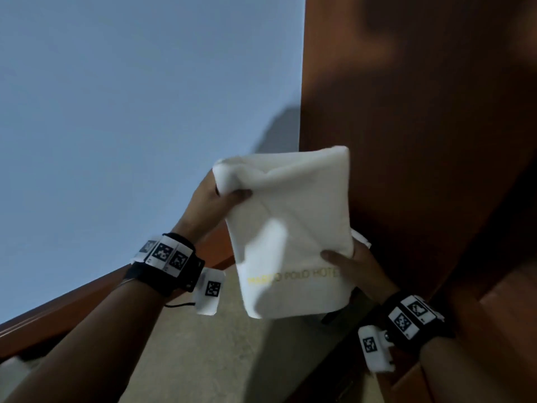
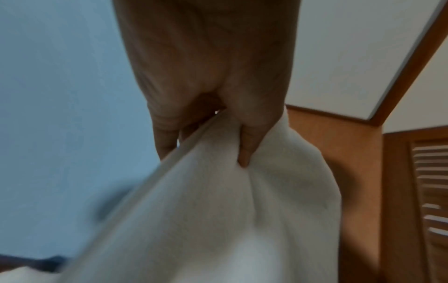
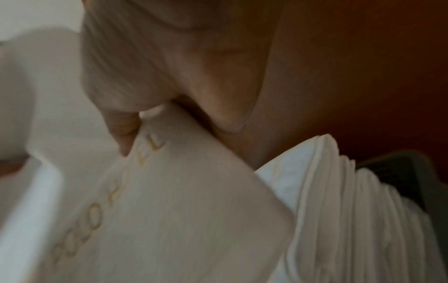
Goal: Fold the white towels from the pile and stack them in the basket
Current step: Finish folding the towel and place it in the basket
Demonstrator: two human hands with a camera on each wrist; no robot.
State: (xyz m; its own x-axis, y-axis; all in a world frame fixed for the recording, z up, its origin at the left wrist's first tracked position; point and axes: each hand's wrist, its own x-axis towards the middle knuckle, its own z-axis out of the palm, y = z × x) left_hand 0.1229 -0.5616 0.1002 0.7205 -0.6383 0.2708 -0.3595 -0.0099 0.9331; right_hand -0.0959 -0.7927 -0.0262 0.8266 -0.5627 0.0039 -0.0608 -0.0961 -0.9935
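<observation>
Your L hand (image 1: 213,203) pinches folded towel (image 1: 290,237) at far-left corner; R hand (image 1: 353,264) grips its near-right edge, thumb on top. Towel held in air w/ gold lettering (image 1: 293,278) facing you.

Beyond the fingers we see a pale blue wall (image 1: 130,97) to their left and a reddish-brown wooden panel (image 1: 421,112) to their right — a louvred wooden door (image 2: 429,191) too. Below them lies a beige floor (image 1: 218,359).
</observation>
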